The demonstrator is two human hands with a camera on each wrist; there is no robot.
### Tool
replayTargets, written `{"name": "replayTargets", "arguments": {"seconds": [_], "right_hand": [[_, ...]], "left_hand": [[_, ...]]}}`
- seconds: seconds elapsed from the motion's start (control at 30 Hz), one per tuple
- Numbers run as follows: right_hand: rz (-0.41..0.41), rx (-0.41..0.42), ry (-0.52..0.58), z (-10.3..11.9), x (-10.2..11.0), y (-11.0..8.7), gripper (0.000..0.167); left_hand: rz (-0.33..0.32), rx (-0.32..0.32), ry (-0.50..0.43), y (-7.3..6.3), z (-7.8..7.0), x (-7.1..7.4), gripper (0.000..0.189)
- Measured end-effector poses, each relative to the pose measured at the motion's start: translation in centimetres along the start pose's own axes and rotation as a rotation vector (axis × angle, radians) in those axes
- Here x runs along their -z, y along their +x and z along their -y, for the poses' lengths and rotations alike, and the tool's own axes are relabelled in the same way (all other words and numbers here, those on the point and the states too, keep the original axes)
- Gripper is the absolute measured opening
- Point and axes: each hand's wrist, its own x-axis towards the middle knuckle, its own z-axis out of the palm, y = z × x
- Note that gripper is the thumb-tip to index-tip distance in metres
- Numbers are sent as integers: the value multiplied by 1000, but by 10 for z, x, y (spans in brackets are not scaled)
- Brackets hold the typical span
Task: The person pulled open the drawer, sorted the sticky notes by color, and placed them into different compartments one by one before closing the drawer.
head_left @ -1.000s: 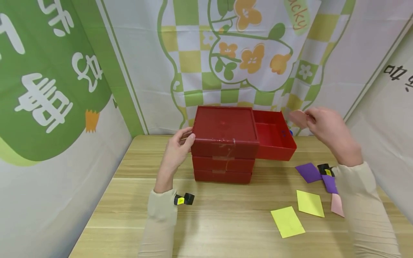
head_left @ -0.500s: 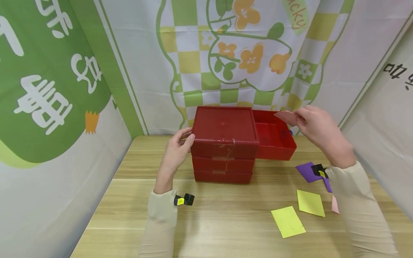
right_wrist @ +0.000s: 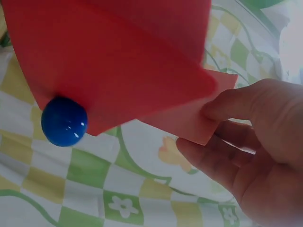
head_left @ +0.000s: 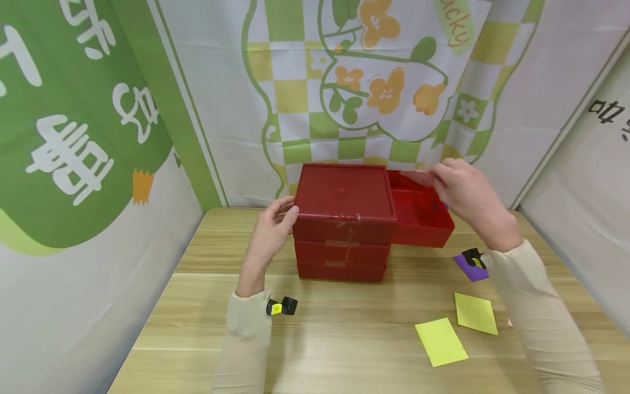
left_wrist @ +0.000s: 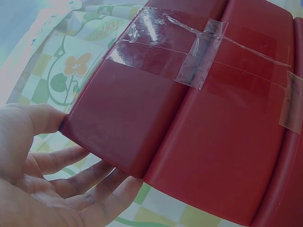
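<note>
Head view: my left hand (head_left: pixel 268 232) rests with straight fingers against the red drawer box (head_left: pixel 344 219) on the wooden desk (head_left: pixel 344 339), before a cloth backdrop (head_left: pixel 458 27) lettered "acky", while my right hand (head_left: pixel 465 191) pinches a pink paper (head_left: pixel 418 176) over the open top drawer (head_left: pixel 420 210). Left wrist view: my fingers (left_wrist: pixel 90 184) lie flat, released, along the taped box side. Right wrist view: thumb and fingers (right_wrist: pixel 227 106) grasp the pink paper beside the drawer's blue knob (right_wrist: pixel 64 121).

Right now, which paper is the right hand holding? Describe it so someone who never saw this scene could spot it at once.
Start at the red drawer box in the middle of the wooden table; its top drawer is pulled out to the right. Over that open drawer, the right hand pinches a pink paper in its grip. The yellow sheets and the purple one lie flat on the table; this pink one is in the air.
</note>
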Motion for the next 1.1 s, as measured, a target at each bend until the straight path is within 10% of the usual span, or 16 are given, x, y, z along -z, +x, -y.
{"name": "replayTargets", "arguments": {"seconds": [0.3,1.1], "right_hand": [[228,-10,-102,-2,-28,3,7],[403,28,-86,0,-37,3,3]], "left_hand": [[0,-1,5,-1,-2,-1,44],[6,1,11,0,-1,-1,46]]}}
